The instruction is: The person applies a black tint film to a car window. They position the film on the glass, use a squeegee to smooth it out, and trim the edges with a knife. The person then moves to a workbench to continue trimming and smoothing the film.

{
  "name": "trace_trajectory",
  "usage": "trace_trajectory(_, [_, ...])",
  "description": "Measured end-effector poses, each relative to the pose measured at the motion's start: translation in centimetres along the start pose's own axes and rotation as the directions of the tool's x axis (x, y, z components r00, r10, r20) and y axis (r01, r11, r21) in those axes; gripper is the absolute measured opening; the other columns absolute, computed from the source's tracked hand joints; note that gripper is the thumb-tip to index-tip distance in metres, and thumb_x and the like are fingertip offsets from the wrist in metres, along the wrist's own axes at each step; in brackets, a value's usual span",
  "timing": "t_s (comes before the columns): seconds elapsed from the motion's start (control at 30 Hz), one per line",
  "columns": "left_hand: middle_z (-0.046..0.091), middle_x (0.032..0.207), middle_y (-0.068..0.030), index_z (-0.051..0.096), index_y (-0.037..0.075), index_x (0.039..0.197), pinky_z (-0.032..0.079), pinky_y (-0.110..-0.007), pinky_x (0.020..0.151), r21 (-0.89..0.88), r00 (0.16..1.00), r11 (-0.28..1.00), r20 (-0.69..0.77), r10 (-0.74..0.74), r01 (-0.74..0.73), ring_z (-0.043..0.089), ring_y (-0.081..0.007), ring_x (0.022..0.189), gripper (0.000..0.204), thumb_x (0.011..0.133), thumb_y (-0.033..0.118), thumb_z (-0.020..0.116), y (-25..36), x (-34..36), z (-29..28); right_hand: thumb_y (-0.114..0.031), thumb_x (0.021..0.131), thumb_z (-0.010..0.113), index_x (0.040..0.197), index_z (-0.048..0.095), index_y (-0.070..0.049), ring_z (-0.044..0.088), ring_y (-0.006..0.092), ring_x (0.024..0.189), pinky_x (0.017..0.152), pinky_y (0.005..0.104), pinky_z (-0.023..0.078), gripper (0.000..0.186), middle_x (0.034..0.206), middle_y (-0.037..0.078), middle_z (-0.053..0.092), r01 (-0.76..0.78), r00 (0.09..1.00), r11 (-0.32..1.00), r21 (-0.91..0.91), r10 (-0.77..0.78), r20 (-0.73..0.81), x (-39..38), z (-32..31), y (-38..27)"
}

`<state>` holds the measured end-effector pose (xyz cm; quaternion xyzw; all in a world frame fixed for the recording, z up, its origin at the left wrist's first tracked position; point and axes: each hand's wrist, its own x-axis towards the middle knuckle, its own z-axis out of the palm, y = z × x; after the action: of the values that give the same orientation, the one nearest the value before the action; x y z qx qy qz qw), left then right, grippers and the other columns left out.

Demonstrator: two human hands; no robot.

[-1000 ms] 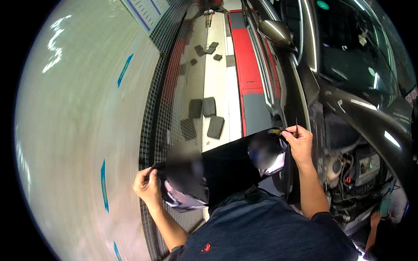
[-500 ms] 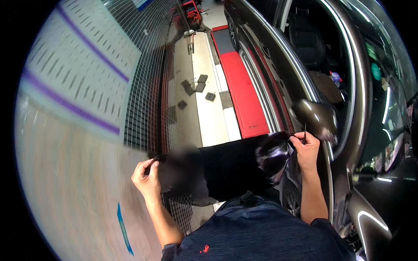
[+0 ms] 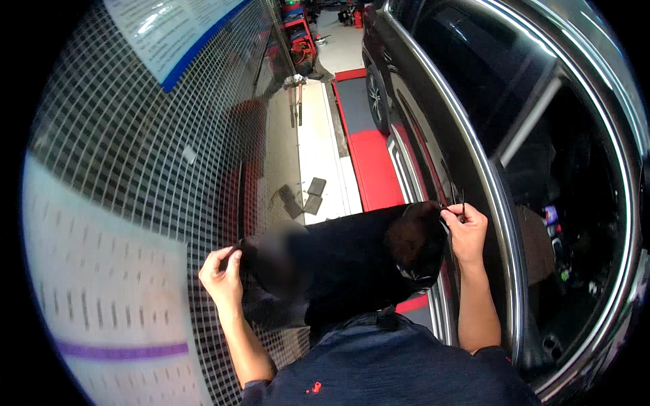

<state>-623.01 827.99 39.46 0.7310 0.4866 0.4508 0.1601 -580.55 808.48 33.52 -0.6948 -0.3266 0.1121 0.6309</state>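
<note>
A dark, glossy sheet of film (image 3: 352,264) is stretched between my hands in front of my chest. My left hand (image 3: 223,274) pinches its left edge between thumb and fingers. At the opposite edge, my right hand (image 3: 467,233) pinches the upper corner. A thin dark pointed thing (image 3: 463,197) sticks up from the right fingers; its kind is not clear. Reflections show on the sheet's right part, and a blurred patch covers some of its left part. Close to my right hand runs the side of a dark car (image 3: 433,128) with bright window trim.
To the left stands a metal grid wall (image 3: 217,142) with printed sheets (image 3: 115,284) on it. Dark square blocks (image 3: 313,203) lie on a pale strip (image 3: 321,149) ahead, with long-handled tools (image 3: 299,111) farther off. A red platform (image 3: 372,162) lies under the car.
My view has shifted forward along the car: the side mirror is gone from view, and the floor blocks appear nearer. Both hands still hold the film stretched.
</note>
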Motion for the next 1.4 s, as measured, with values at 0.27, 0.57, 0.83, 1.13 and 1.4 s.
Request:
trace_trajectory(0.27, [0.075, 0.091, -0.0118, 0.073, -0.003, 0.1, 0.054, -0.029, 0.079, -0.066, 0.992, 0.991, 0.024, 0.12, -0.118, 0.07, -0.0186, 0.083, 0.025, 0.082, 0.013, 0.08, -9.1, 34.5, 24.9, -0.008, 0.084, 0.075, 0.089, 0.071, 0.002, 0.058, 0.0074, 0.073, 0.068, 0.0248, 0.048, 0.012, 0.079, 0.001, 0.067, 0.131, 0.991, 0.975, -0.181, -0.132, 0.009, 35.4, 16.2, 4.6])
trace_trajectory(0.57, [0.073, 0.08, -0.0038, 0.076, 0.003, 0.096, 0.051, -0.028, 0.071, 0.006, 0.971, 0.999, 0.238, 0.034, -0.036, 0.064, -0.0113, 0.072, 0.025, 0.084, 0.025, 0.079, -15.3, 75.1, 49.7, -0.015, 0.082, 0.08, 0.089, 0.074, 0.003, 0.061, 0.0074, 0.07, 0.066, 0.0249, 0.049, 0.021, 0.077, 0.003, 0.071, 0.358, 0.933, 0.911, -0.206, -0.358, 0.037, 75.5, 32.9, 9.1])
trace_trajectory(0.83, [0.071, 0.076, -0.0049, 0.076, 0.003, 0.095, 0.051, -0.029, 0.069, 0.113, 0.979, 0.993, 0.203, 0.02, -0.043, 0.064, -0.0133, 0.07, 0.026, 0.081, 0.025, 0.08, -16.6, 95.7, 65.9, -0.013, 0.082, 0.08, 0.087, 0.073, 0.0, 0.057, 0.0063, 0.068, 0.063, 0.0246, 0.047, 0.015, 0.074, -0.001, 0.067, 0.232, 0.971, 0.971, -0.065, -0.227, 0.073, 100.7, 42.9, 18.0])
trace_trajectory(1.13, [0.069, 0.076, -0.0026, 0.073, -0.002, 0.092, 0.048, -0.026, 0.063, -0.11, 0.976, 0.988, 0.178, 0.127, -0.109, 0.059, -0.0088, 0.067, 0.021, 0.083, 0.017, 0.079, -22.7, 115.5, 82.2, -0.008, 0.082, 0.077, 0.084, 0.07, 0.003, 0.056, 0.0068, 0.067, 0.064, 0.0253, 0.047, 0.013, 0.071, 0.001, 0.065, 0.165, 0.985, 0.986, -0.033, -0.163, 0.06, 124.6, 58.1, 27.5])
trace_trajectory(1.4, [0.071, 0.084, -0.0067, 0.072, -0.003, 0.09, 0.051, -0.027, 0.077, -0.258, 0.97, 0.965, 0.241, 0.026, 0.038, 0.064, -0.0135, 0.079, 0.012, 0.081, 0.003, 0.078, -27.6, 132.3, 100.2, -0.005, 0.081, 0.076, 0.085, 0.07, 0.003, 0.06, 0.0088, 0.073, 0.069, 0.0267, 0.049, 0.011, 0.077, 0.003, 0.068, -0.091, 0.984, 0.996, -0.003, 0.09, -0.153, 142.2, 66.5, 33.4])
